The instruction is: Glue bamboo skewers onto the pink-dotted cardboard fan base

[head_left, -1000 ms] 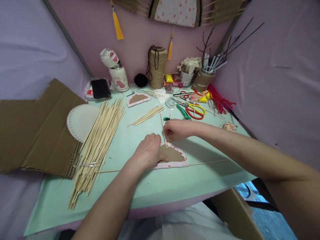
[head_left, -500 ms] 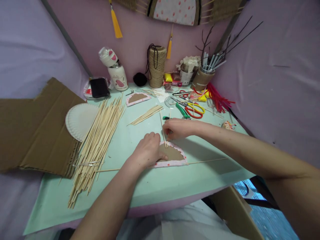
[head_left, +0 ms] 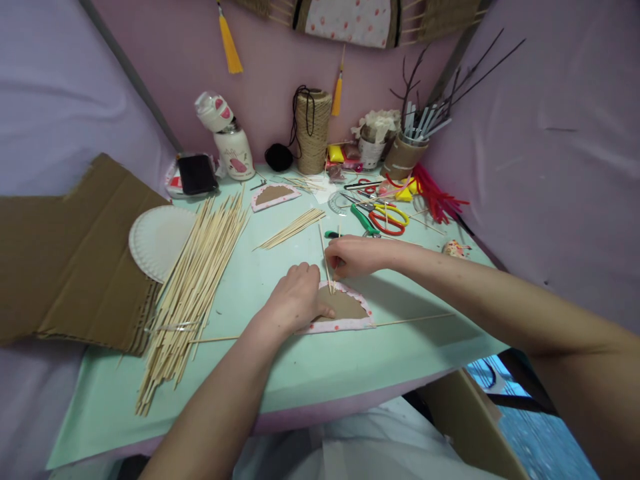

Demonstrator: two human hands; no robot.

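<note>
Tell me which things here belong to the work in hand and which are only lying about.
In hand: left hand pressing the half-round cardboard piece; right hand pinching a thin skewer at its top edge; long skewer along its lower edge.
Lying about: skewer pile, paper plate, scissors, twine spool, cardboard sheet.

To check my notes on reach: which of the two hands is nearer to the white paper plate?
Left. The left hand presses the half-round cardboard piece, to the right of the paper plate. The right hand pinches a bamboo skewer farther right.

matt brown cardboard piece (head_left: 345,307) (cloth-edged), wooden skewers (head_left: 193,287).
</note>
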